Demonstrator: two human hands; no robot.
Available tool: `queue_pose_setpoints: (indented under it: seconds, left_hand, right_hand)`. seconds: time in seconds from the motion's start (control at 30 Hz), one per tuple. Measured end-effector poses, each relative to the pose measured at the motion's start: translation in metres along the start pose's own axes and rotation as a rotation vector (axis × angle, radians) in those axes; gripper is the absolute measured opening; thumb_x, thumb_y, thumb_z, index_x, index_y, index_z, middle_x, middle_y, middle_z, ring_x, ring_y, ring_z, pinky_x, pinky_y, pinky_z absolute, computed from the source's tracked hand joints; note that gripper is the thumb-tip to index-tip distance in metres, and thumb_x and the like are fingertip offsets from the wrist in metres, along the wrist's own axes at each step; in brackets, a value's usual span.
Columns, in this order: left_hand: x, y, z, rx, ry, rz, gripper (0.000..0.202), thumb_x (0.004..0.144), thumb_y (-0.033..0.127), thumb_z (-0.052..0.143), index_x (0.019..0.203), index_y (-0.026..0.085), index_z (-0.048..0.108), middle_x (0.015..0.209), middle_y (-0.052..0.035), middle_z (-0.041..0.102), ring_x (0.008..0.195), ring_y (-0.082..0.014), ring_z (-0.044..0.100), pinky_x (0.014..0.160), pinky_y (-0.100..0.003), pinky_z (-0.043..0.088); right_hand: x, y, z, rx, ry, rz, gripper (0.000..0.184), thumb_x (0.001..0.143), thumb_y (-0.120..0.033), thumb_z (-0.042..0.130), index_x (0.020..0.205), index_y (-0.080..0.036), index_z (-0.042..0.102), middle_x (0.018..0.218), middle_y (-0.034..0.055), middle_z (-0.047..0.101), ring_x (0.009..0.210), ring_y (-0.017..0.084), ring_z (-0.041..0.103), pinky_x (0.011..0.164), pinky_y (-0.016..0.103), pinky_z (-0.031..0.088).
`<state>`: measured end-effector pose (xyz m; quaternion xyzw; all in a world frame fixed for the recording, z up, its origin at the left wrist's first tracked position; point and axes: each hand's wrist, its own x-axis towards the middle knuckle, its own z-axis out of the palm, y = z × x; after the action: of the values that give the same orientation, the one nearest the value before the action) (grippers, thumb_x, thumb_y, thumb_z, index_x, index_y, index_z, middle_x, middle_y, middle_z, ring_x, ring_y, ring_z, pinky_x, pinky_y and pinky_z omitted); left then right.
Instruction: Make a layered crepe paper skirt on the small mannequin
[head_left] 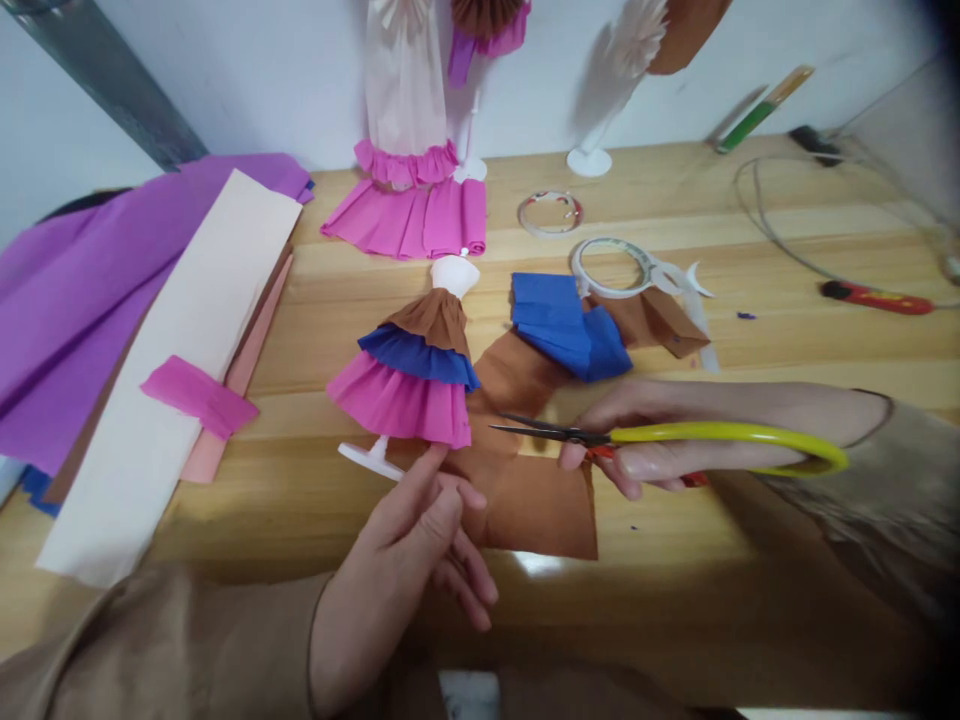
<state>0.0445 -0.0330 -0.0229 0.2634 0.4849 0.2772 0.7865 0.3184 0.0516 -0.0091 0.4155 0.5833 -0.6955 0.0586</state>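
A small white dress form wears a layered paper dress (424, 355) with ruffles in brown, blue and pink. It leans over, its round white base (373, 461) showing below the pink hem. My left hand (416, 560) is at that hem, index finger at its lower edge and fingers apart, holding nothing I can see. My right hand (637, 465) grips scissors (720, 433) with yellow handles, their narrow blades pointing left toward the dress. Red bits show under the right fingers; I cannot make out what they are. Brown crepe paper (540, 505) lies beneath, between both hands.
Blue crepe paper (566, 325) and tape rolls (613, 266) lie behind the scissors. Purple sheets (112, 270) and a cream strip (180, 370) are stacked left. Further back are a pink pleated piece (409, 218), several stands and a red-handled corded tool (877, 297).
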Motion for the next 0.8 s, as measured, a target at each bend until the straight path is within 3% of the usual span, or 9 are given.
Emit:
queue_pose_setpoints:
  seconds: [0.1, 0.27, 0.53, 0.63, 0.8]
  left_hand:
    - [0.008, 0.002, 0.003, -0.017, -0.003, 0.024, 0.042, 0.082, 0.053, 0.070, 0.095, 0.017, 0.054, 0.099, -0.0019, 0.052, 0.056, -0.0077, 0.060, 0.046, -0.023, 0.051]
    - [0.018, 0.000, 0.011, -0.159, 0.100, 0.091, 0.043, 0.076, 0.048, 0.077, 0.088, 0.016, 0.051, 0.089, 0.0015, 0.054, 0.051, -0.0035, 0.055, 0.040, -0.015, 0.043]
    - [0.028, 0.000, 0.019, -0.254, 0.197, 0.032, 0.051, 0.066, 0.052, 0.081, 0.081, 0.016, 0.049, 0.071, 0.0067, 0.054, 0.035, -0.0025, 0.047, 0.028, -0.013, 0.031]
    - [0.034, 0.002, 0.019, -0.257, 0.223, -0.006, 0.045, 0.072, 0.050, 0.076, 0.075, 0.017, 0.047, 0.063, 0.0071, 0.053, 0.031, -0.0038, 0.045, 0.025, -0.013, 0.028]
    - [0.041, 0.007, 0.019, -0.239, 0.296, -0.070, 0.025, 0.093, 0.035, 0.049, 0.076, 0.018, 0.046, 0.053, 0.0066, 0.051, 0.027, -0.0068, 0.043, 0.023, -0.014, 0.026]
  right_hand:
    - [0.006, 0.005, -0.007, -0.028, -0.086, -0.039, 0.071, 0.082, -0.074, 0.058, 0.117, -0.012, 0.065, 0.078, 0.0049, 0.062, 0.056, 0.007, 0.050, 0.047, 0.017, 0.042]
    - [0.013, 0.011, -0.010, -0.034, -0.104, -0.096, 0.067, 0.085, -0.071, 0.057, 0.116, -0.012, 0.063, 0.077, 0.0052, 0.063, 0.054, 0.008, 0.051, 0.045, 0.018, 0.043]
    - [0.005, -0.014, 0.003, -0.020, 0.041, 0.037, 0.072, 0.081, -0.073, 0.060, 0.118, -0.013, 0.065, 0.081, 0.0055, 0.063, 0.062, 0.009, 0.055, 0.054, 0.021, 0.045]
    - [0.006, -0.017, 0.004, -0.016, 0.045, 0.053, 0.076, 0.078, -0.077, 0.059, 0.115, -0.011, 0.064, 0.079, 0.0052, 0.063, 0.061, 0.010, 0.053, 0.052, 0.022, 0.042]
    - [0.012, -0.017, 0.000, -0.023, 0.052, 0.064, 0.069, 0.076, -0.078, 0.061, 0.097, -0.012, 0.062, 0.078, 0.0057, 0.063, 0.058, 0.009, 0.052, 0.051, 0.022, 0.041]
